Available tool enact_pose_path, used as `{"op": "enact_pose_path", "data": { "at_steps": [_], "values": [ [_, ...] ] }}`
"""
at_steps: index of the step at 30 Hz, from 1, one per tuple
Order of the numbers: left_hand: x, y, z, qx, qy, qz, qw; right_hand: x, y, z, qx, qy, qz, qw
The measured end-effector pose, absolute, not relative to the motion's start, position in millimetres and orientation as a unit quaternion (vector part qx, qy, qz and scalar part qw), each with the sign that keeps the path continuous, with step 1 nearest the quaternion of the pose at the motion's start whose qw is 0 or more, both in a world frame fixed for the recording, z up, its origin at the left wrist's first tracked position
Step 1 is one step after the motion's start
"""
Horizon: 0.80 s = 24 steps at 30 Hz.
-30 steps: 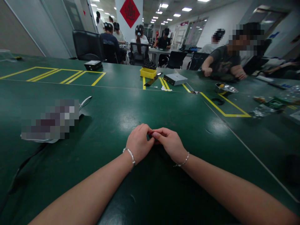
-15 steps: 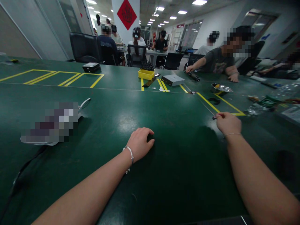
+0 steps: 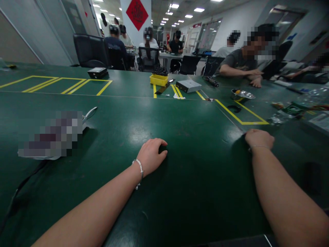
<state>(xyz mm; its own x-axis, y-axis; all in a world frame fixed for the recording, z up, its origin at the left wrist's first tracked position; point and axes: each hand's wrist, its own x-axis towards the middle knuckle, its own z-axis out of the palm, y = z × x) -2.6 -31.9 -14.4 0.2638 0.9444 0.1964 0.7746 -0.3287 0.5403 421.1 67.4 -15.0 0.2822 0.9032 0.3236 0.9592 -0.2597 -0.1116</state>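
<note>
My left hand (image 3: pixel 152 153) rests on the green tabletop (image 3: pixel 190 164). Its fingers are loosely curved and the thumb stands apart, with nothing between them. Farther right, my right hand (image 3: pixel 259 139) is closed and low over the table, beside the seam between table sections. At its fingertips a small dark thing (image 3: pixel 244 136) shows in part; its kind cannot be made out. Just beyond this hand runs a yellow tape outline (image 3: pixel 253 123), with a black curved piece (image 3: pixel 234 108) inside it.
To the left lies a blurred-out device (image 3: pixel 51 137) with a cable. Along the far side are a black box (image 3: pixel 97 72), a yellow tray (image 3: pixel 158 80) of dark cables, a grey metal box (image 3: pixel 189 85) and a foil bowl (image 3: pixel 242 95). A person (image 3: pixel 241 65) sits across at right.
My right hand has moved slightly right and down toward the tabletop, still closed. My left hand has stayed put. The person opposite has drawn an arm back from the dark object.
</note>
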Motion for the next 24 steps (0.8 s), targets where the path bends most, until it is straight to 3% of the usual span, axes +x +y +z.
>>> {"op": "enact_pose_path", "data": {
  "at_steps": [3,5,9,12,18,24],
  "values": [
    [-2,-33,-12,0.775,0.557,0.242,0.174,366,73,-4,-0.762,-0.603,-0.17,0.163],
    [-2,-33,-11,0.774,0.56,0.24,0.174,313,68,0,-0.669,-0.705,-0.16,0.174],
    [-1,-31,-13,0.777,0.56,0.245,0.15,207,25,-2,-0.424,-0.889,-0.061,0.159],
    [0,-29,-17,0.789,0.556,0.226,0.13,165,-10,-9,-0.357,-0.927,0.019,0.111],
    [0,-29,-20,0.796,0.56,0.198,0.114,181,0,-6,-0.355,-0.933,0.042,0.045],
    [-3,-30,-16,0.796,0.557,0.195,0.131,284,53,11,-0.603,-0.786,-0.123,0.061]
  ]
}}
